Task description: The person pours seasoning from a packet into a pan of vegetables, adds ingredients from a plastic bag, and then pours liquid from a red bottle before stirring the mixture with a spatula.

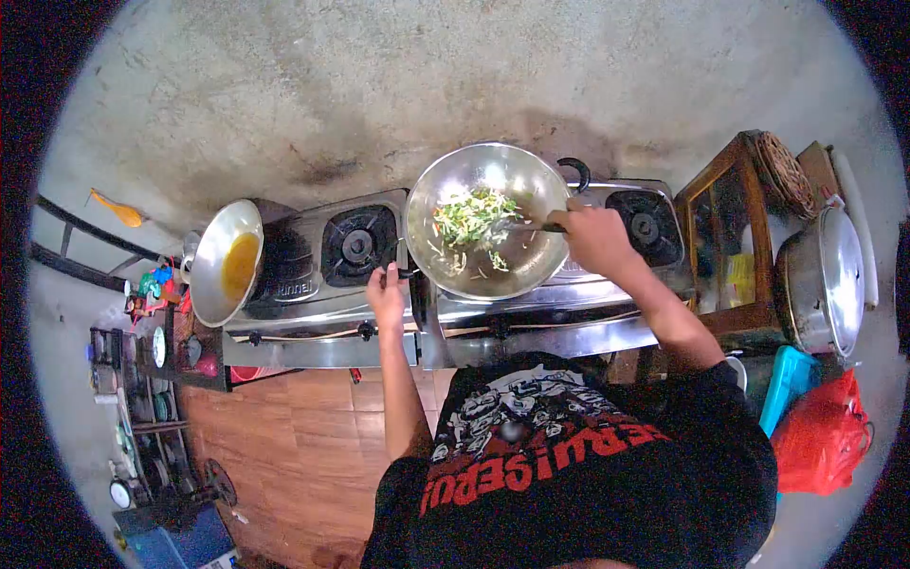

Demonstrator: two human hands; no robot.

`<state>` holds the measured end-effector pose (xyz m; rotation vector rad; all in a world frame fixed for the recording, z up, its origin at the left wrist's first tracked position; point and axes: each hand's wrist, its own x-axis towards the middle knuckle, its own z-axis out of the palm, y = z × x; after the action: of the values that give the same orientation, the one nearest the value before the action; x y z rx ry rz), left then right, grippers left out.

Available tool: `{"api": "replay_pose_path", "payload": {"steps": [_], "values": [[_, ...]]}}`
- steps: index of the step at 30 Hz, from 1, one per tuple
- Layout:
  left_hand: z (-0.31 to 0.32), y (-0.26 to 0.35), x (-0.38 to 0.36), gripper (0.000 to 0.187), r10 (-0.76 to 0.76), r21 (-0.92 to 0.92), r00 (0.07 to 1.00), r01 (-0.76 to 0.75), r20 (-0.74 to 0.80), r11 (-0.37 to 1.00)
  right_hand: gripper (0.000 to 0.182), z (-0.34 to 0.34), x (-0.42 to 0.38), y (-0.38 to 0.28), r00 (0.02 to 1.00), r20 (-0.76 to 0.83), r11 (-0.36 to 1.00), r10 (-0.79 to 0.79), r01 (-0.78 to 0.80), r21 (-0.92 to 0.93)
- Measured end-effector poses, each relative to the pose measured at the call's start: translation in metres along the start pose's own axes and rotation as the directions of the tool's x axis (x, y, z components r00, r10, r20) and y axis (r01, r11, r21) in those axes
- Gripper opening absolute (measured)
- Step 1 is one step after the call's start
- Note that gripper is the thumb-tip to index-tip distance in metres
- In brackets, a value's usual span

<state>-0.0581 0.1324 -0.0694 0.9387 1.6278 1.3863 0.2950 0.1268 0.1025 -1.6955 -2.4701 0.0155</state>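
A large steel wok (531, 266) sits on the stove, with chopped green and pale vegetables (474, 216) in it. My left hand (387, 296) is closed on the wok's dark handle (406, 274) at its left side. Over the wok's right rim, my right hand (595, 237) grips the dark handle of a spatula (517, 227), whose metal end reaches into the vegetables. Another black handle (575, 174) stands out at the wok's upper right, touched by neither hand.
A second wok (213, 270) with yellowish-brown liquid stands at the left. Burners (357, 246) flank the large wok. To the right are a wooden cabinet (749, 228), a large lidded pot (804, 284) and a red plastic bag (823, 441).
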Motion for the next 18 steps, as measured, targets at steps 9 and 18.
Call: {"api": "replay_pose_path", "payload": {"steps": [9,18], "values": [[-0.001,0.007,-0.014,0.017,-0.012,0.023,1.000,0.012,0.001,1.000,0.023,-0.014,0.000,-0.017,0.971,0.193,0.990,-0.140,0.136,0.036],[0.002,-0.005,-0.007,0.019,0.002,0.001,0.997,-0.002,-0.077,1.000,0.037,0.022,0.050,0.023,0.993,-0.094,0.995,-0.066,0.072,0.067]]}}
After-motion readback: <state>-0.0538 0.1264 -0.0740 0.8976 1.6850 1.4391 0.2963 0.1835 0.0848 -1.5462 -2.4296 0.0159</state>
